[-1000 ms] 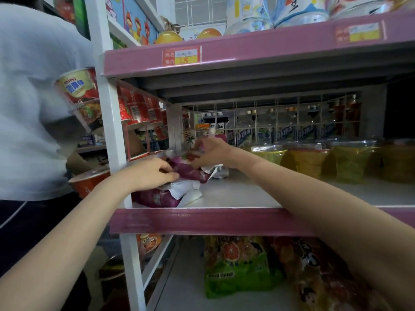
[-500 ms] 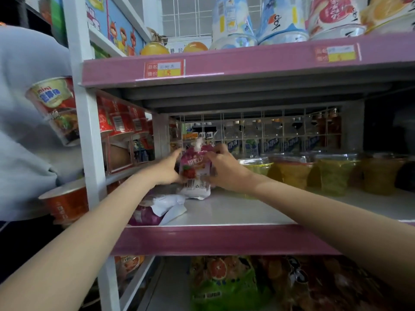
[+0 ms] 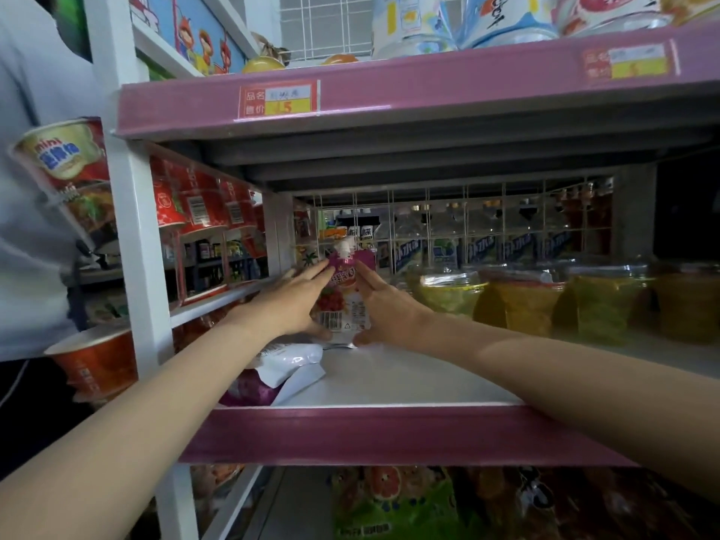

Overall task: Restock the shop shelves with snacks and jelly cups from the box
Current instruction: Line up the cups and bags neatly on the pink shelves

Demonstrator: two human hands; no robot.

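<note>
A pink jelly pouch (image 3: pixel 345 292) with a white spout stands upright near the left back of the pink-edged shelf (image 3: pixel 389 434). My left hand (image 3: pixel 286 304) and my right hand (image 3: pixel 385 307) flank it. Straight fingers press against its two sides, and the thumbs sit low by its base. More pouches (image 3: pixel 278 370) in purple and white lie flat at the shelf's front left corner. A row of jelly cups (image 3: pixel 522 302) in yellow and green stands along the back right of the same shelf.
A person in a white shirt (image 3: pixel 35 196) stands close at the left, beside stacked instant noodle cups (image 3: pixel 62 157). The upper pink shelf (image 3: pixel 389 95) hangs low overhead. A wire grid (image 3: pixel 467 228) backs the shelf. Green snack bags (image 3: pixel 393 504) fill the shelf below.
The pouch was lifted from the flat pile, stood upright and moved a little further back. My fingers have straightened along its sides.
</note>
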